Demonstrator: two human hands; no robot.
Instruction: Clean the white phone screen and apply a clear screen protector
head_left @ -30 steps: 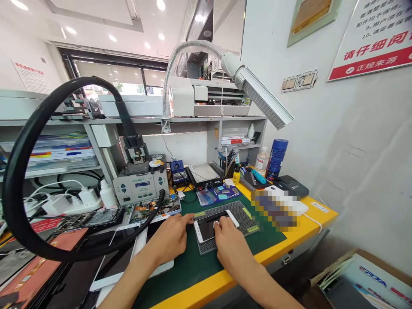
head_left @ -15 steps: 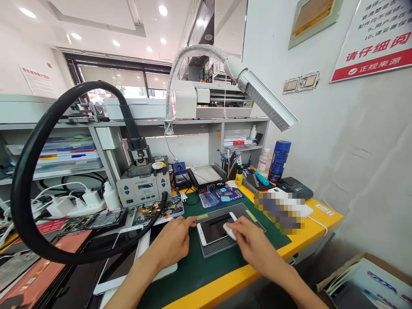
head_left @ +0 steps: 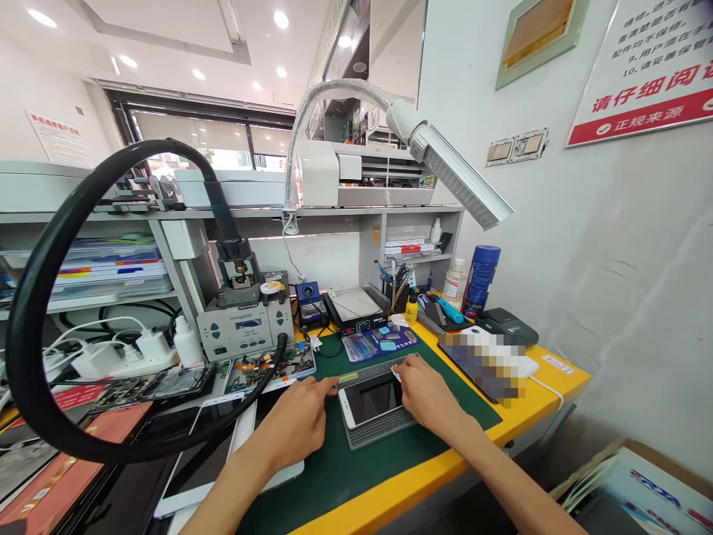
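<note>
A white phone with a dark screen [head_left: 372, 400] lies face up on a grey perforated pad [head_left: 372, 435] in the middle of the green mat. My right hand [head_left: 428, 394] pinches a small white wipe [head_left: 396, 374] against the phone's right end. That end is partly hidden by the fingers. At the pad's left edge, beside the phone's top left corner, my left hand [head_left: 295, 420] rests with its index finger stretched out and the other fingers curled. Nothing shows in it.
On the left, a thick black hose [head_left: 72, 446] loops over several phones and a white tablet [head_left: 203, 446]. A tray of circuit parts [head_left: 270, 368] sits behind my left hand. To the right lie a dark phone [head_left: 473, 368] and a white device [head_left: 504, 349] with a cable.
My right hand has moved away from me over the phone with the wipe, from the lower right of the screen to its upper right end. The left hand stays in place.
</note>
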